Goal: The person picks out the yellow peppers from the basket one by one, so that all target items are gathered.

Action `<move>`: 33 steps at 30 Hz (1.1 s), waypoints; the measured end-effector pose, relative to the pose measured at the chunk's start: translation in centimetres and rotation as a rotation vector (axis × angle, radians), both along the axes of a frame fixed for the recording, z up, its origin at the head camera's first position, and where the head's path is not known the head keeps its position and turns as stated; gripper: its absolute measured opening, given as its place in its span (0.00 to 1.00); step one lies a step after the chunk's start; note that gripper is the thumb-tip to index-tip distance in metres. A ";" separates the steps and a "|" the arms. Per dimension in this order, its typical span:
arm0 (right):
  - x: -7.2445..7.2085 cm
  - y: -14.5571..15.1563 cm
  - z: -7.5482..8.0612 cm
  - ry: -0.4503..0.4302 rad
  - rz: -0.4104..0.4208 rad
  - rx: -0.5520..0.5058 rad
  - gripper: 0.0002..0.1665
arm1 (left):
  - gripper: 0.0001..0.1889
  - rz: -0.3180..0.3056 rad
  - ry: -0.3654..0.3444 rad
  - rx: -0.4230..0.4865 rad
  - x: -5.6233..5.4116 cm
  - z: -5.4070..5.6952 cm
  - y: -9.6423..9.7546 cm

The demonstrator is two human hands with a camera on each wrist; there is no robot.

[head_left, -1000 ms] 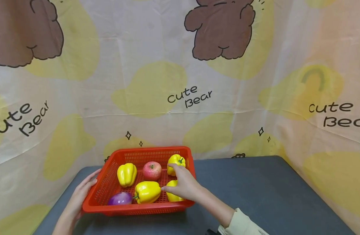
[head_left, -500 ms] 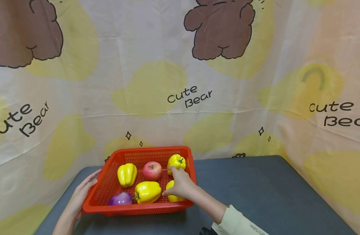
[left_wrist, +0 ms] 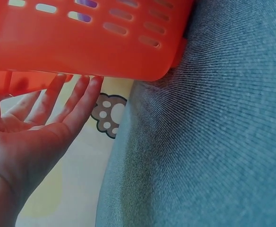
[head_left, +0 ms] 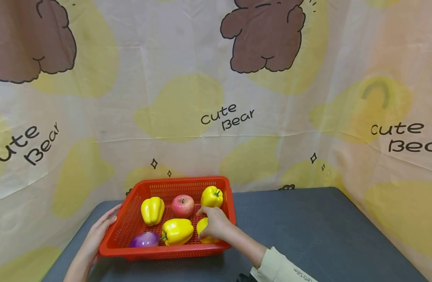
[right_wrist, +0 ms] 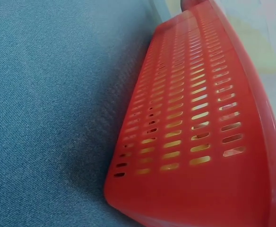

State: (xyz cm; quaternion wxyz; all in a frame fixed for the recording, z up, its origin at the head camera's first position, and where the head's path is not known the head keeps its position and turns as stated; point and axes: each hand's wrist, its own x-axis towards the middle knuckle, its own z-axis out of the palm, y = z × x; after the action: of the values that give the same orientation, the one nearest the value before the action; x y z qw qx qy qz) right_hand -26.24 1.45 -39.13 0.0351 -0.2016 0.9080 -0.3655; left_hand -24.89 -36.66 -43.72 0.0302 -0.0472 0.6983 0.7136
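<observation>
Probably mid-grasp: right hand (head_left: 217, 225) straddles pepper (head_left: 203, 226) at 4 o'clock in basket (head_left: 182, 252), clamping unclear, left hand (head_left: 99, 233) straight-fingered against 9 o'clock; next likely needs firm closure.

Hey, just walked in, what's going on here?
A person is handling yellow peppers in a red basket on a dark table. The left-hand grip, fingers extended, touches the basket's left side. The right-hand grip is inside, around the near right pepper; whether it has firm hold is unclear. Three other yellow peppers, a red apple and a purple, rounded item lie in the basket too.
</observation>
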 end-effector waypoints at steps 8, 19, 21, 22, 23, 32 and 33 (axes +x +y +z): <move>-0.1 0.2 -0.3 -0.023 0.008 -0.045 0.23 | 0.16 0.009 -0.018 -0.007 0.0 0.0 0.1; 0.0 0.4 0.2 -0.030 0.030 -0.080 0.22 | 0.15 0.011 -0.009 -0.007 0.1 -0.2 0.1; 0.1 0.5 0.5 -0.034 0.023 -0.085 0.23 | 0.15 0.008 -0.007 -0.005 0.1 -0.2 0.1; 0.1 0.6 0.6 -0.037 0.020 -0.088 0.24 | 0.15 0.006 -0.007 -0.003 0.1 -0.1 0.1; 0.2 0.6 0.7 -0.039 0.016 -0.092 0.24 | 0.15 0.005 -0.007 -0.002 0.1 -0.1 0.1; 0.4 1.1 1.7 -0.049 0.012 -0.100 0.27 | 0.17 0.005 -0.021 -0.007 0.0 0.0 0.0; 0.4 1.1 1.8 -0.048 0.016 -0.100 0.27 | 0.18 0.006 -0.022 -0.010 0.0 0.0 0.0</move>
State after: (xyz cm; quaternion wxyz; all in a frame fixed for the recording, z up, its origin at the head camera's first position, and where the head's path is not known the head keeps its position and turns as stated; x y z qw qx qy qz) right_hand -25.80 2.58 -37.37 0.0498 -0.2014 0.8859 -0.4150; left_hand -24.93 -36.61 -43.70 0.0356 -0.0572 0.7012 0.7098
